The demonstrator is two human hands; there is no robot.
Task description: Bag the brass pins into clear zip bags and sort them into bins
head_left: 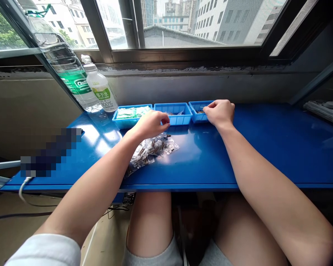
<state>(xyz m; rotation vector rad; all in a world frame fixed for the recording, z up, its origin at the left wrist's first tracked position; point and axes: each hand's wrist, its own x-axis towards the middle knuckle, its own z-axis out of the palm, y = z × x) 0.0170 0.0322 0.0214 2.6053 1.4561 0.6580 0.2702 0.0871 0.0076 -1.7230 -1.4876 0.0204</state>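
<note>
Lap: grey shorts (155, 255) and bare thighs, below the front edge of the blue tabletop (266, 159).
Left side: a dark object (54, 153), blurred into squares (too masked to identify), lies on the tabletop with a white cable (21, 190) at its near end.
Pile of clear plastic packets (151, 151): left of the tabletop's middle, in front of the bins, with small metallic pieces inside; the left forearm covers part of it.
Left hand (152, 125): just above the far side of the pile, fingers curled towards the thumb; whether the tips meet or hold something, I cannot tell.
Right hand (220, 112): at the right-hand blue bin (199, 117), thumb and forefinger close together over small dark parts (200, 112); whether anything is pinched is unclear.
Blue bins: three in a row; the left-hand blue bin (123, 124) holds green-and-white packets (127, 112), the middle blue bin (180, 120) some small packaged pieces.
Bottles: behind the left-hand bin's left end, a white coconut water bottle (102, 88), and beside it a large Cestbon water bottle (69, 70).
Window: sliding panes (208, 22) above the ledge, with buildings outside.
</note>
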